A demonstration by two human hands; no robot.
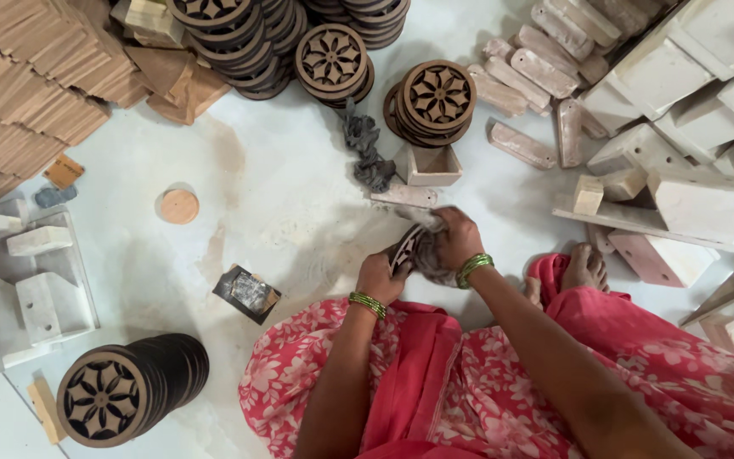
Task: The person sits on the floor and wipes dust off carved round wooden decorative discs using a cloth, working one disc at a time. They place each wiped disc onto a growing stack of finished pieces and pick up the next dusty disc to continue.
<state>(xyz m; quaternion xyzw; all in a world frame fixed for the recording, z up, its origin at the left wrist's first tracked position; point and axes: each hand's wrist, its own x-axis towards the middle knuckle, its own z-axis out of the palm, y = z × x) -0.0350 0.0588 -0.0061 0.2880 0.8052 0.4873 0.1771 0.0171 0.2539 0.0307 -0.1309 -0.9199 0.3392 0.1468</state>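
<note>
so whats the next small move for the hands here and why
Probably turn the carved disc a little in the left hand, so the cloth in the right hand reaches a new part; the cloth covers only one side of it.

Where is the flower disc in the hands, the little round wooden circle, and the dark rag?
flower disc (403,249), head view, its carved edge.
round wooden circle (178,206), head view, its middle.
dark rag (365,144), head view, its middle.
</note>
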